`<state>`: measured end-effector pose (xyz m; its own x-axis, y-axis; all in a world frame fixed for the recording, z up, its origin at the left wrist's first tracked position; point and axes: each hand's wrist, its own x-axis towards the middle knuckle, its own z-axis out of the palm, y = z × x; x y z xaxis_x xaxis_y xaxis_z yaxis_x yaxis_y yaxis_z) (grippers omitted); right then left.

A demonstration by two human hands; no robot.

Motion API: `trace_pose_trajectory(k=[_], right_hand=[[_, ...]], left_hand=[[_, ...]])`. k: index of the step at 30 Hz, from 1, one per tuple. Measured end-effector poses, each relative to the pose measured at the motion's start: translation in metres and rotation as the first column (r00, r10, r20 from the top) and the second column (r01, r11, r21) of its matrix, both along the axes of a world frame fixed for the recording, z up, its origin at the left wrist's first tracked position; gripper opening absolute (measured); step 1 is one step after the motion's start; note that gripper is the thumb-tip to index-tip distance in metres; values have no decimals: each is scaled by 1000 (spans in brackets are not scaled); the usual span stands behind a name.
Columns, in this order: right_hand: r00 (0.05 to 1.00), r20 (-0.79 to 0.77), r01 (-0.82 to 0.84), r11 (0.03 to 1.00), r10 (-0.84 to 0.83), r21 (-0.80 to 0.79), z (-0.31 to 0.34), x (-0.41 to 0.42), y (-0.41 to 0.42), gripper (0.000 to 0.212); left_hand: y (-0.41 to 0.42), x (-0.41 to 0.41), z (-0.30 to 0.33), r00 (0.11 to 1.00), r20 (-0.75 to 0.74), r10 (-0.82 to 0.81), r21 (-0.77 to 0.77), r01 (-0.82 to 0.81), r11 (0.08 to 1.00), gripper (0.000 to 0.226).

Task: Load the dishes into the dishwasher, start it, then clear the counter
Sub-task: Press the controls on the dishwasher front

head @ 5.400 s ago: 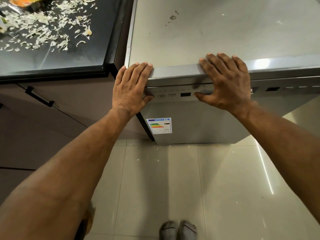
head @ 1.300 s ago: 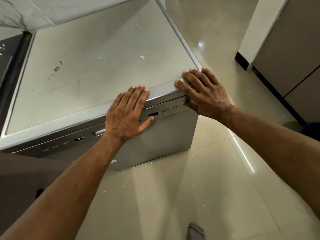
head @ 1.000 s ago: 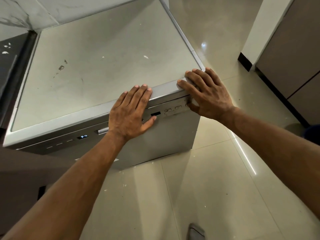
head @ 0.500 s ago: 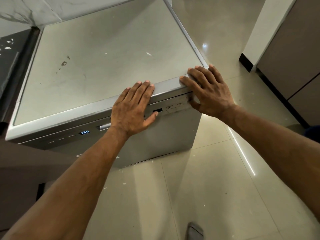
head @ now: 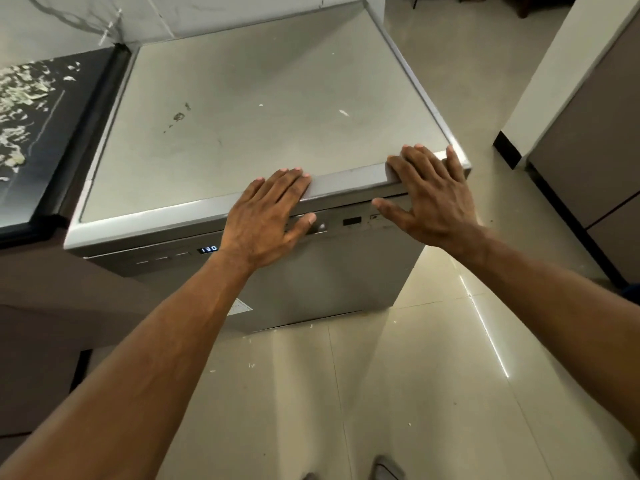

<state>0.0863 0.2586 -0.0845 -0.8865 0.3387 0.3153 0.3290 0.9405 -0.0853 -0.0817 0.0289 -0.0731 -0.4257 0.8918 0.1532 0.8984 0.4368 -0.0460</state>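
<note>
Dishwasher [head: 263, 109] standing closed against the right end of the dark worktop [head: 45, 140], grey top panel bare but for a few small specks and a dark smudge toward the left. Lit display [head: 209, 249] on the front control strip, reading 130, just left of the left wrist.

Left hand [head: 266, 220] laid flat over the front top edge near the middle, fingers straight and close together, tips reaching onto the top panel, thumb stretched right along the control strip beside a small round button [head: 322, 226]. Left grip spread flat, curled round nothing.

Right hand [head: 429, 199] flat over the same front edge at the right front corner, fingers fanned apart with tips on the top panel, thumb pointing left across the control strip near a small dark window [head: 352, 221]. Right grip likewise spread, pressing rather than clasping.

Pale chopped scraps [head: 14, 109] scattered over the left part of the dark worktop. Glossy cream floor tiles [head: 433, 393] below, dotted with a few white flecks near the dishwasher's foot. Brown cabinet [head: 595, 150] at the far right, well apart from the machine.
</note>
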Motion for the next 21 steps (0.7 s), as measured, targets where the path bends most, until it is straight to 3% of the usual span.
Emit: trace_pose_trajectory(k=[9, 13, 21], right_hand=[[936, 330, -93, 991, 122, -100, 27, -86, -67, 88], [925, 371, -36, 993, 75, -112, 30, -113, -90, 91], [916, 402, 26, 994, 20, -109, 30, -160, -123, 91]], left_hand=[[-98, -66, 9, 974, 118, 192, -15, -192, 981, 66], [-128, -98, 15, 924, 218, 315, -53, -311, 949, 62], [-154, -137, 22, 908, 243, 341, -148, -313, 938, 69]])
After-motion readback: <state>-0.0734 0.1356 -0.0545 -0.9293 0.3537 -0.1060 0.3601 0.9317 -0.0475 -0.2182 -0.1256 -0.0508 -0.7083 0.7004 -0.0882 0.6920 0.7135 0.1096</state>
